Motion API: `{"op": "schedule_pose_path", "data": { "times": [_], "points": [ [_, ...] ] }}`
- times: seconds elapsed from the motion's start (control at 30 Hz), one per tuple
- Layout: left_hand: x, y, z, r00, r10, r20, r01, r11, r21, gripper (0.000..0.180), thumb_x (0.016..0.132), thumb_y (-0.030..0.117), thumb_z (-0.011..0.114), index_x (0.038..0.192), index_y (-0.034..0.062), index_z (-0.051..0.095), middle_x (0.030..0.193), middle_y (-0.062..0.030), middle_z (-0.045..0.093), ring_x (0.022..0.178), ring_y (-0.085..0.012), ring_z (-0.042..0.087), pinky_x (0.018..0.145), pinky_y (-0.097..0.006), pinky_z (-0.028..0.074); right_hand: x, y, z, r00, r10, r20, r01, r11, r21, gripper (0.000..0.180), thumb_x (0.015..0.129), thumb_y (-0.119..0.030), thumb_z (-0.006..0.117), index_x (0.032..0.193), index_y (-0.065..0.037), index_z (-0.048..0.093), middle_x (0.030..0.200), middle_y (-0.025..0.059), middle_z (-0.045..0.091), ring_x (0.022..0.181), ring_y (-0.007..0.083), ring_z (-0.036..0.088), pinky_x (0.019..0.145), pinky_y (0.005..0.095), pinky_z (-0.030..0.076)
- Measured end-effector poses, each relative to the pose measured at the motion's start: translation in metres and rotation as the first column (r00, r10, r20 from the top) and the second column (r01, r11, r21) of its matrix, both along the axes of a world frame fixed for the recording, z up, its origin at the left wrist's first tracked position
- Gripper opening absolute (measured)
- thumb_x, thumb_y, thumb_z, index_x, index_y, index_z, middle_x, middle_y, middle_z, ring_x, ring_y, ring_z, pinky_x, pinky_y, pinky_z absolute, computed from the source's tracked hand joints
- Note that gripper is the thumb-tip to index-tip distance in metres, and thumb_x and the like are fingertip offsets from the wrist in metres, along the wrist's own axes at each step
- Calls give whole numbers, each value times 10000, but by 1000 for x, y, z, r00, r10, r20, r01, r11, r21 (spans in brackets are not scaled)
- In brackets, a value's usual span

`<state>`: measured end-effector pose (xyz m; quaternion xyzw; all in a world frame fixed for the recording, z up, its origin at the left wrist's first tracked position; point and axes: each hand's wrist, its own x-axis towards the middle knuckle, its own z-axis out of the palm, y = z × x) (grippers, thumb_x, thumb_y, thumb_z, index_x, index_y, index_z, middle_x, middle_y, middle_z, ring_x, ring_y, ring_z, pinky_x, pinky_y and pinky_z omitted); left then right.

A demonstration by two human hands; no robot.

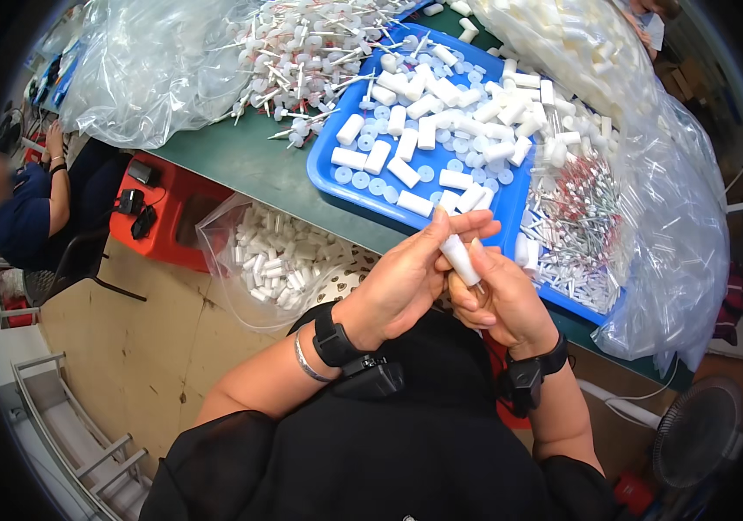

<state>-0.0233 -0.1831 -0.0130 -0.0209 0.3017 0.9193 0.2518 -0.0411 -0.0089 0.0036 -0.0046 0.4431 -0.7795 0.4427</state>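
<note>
A short white cylinder point(460, 260), with a paler end towards the tray, is held tilted between my two hands just in front of the table. My right hand point(510, 300) pinches its lower part between thumb and curled fingers. Around the upper end, my left hand point(402, 282) has its thumb close against the cylinder and its fingers reaching behind. Part of those fingers is hidden by the cylinder. Beyond my hands, a blue tray point(324, 174) carries many more white cylinders point(404, 172) and flat translucent discs point(377, 187).
Thin white pieces with red parts point(302, 61) lie heaped left of the tray. Metal pins point(593, 204) and short white tubes point(575, 278) fill its right side. Clear plastic bags point(154, 69) flank the green table point(241, 161). Below sits a bag of white cylinders point(272, 260). Another person point(42, 200) sits left.
</note>
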Motion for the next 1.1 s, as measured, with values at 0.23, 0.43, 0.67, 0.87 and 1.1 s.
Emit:
{"op": "schedule_pose_path", "data": {
  "times": [0.23,0.43,0.67,0.87,1.1],
  "points": [
    [23,22,-4,963,236,-128,-249,963,-102,418,1125,297,324,1214,-17,586,1327,-214,609,1166,-274,634,1048,-396,495,27,-23,-9,199,394,-897,569,699,433,177,1022,-171,563,1084,-9,599,699,94,600,506,263,603,470,394,457],
    [35,-34,-7,797,441,-413,-583,739,-337,413,1112,338,365,976,10,576,1057,-175,656,1053,-280,645,1000,-442,491,30,-57,4,-18,506,-862,458,771,443,407,930,-275,678,1143,62,596,824,147,664,688,309,677,570,411,529],
    [40,-148,-39,547,482,-684,-813,113,-571,426,1112,336,416,1148,-27,637,1166,-119,629,1138,-238,584,994,-394,476,0,54,22,76,515,-854,700,583,414,217,881,-138,732,1043,-4,677,919,135,679,774,322,683,657,408,535],
    [16,-91,-9,679,140,-721,-731,25,-682,204,952,79,684,1147,18,683,1126,-92,658,1058,-214,619,961,-342,472,-8,118,7,301,704,-643,816,159,555,147,870,-115,727,993,-43,688,894,122,693,795,330,687,685,418,530],
    [-55,3,1,428,-408,-807,-850,121,-512,184,856,65,750,1036,41,721,1015,-94,693,987,-305,595,874,-398,473,-6,120,4,400,550,-733,816,150,558,99,911,-94,693,993,-42,675,854,120,714,711,317,687,624,390,518]
  ]
}}
